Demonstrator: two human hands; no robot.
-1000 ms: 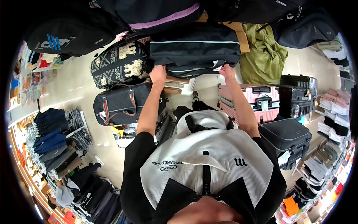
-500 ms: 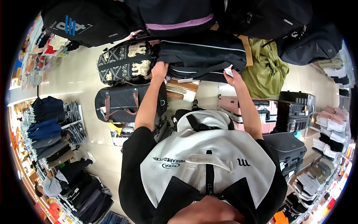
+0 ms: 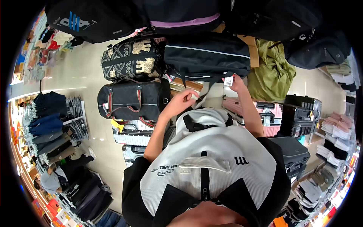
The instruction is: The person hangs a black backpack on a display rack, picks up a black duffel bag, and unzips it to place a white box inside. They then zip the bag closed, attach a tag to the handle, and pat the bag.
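A long black bag (image 3: 211, 56) with pale piping lies across the display in front of me, its black strap (image 3: 212, 80) hanging loosely toward me. My right hand (image 3: 237, 84) is closed on the bag's near edge at the right, beside a white price tag (image 3: 228, 81). Closer to my body, my left hand (image 3: 180, 103) is held apart from the bag with its fingers curled in. A whitish patch shows at the left fingertips, close to the strap's lower end; I cannot tell what that hand holds.
Left of the bag sit an elephant-print bag (image 3: 132, 58) and a black duffel (image 3: 134, 99) with striped handles. An olive-green cover (image 3: 272, 72) lies to the right, above pink suitcases (image 3: 272, 113) and a black suitcase (image 3: 300, 117). Backpacks (image 3: 185, 19) line the far side.
My left hand has left the bag's left end and moved toward me and right. The strap now hangs down toward me. My right hand stays at the bag's near right edge.
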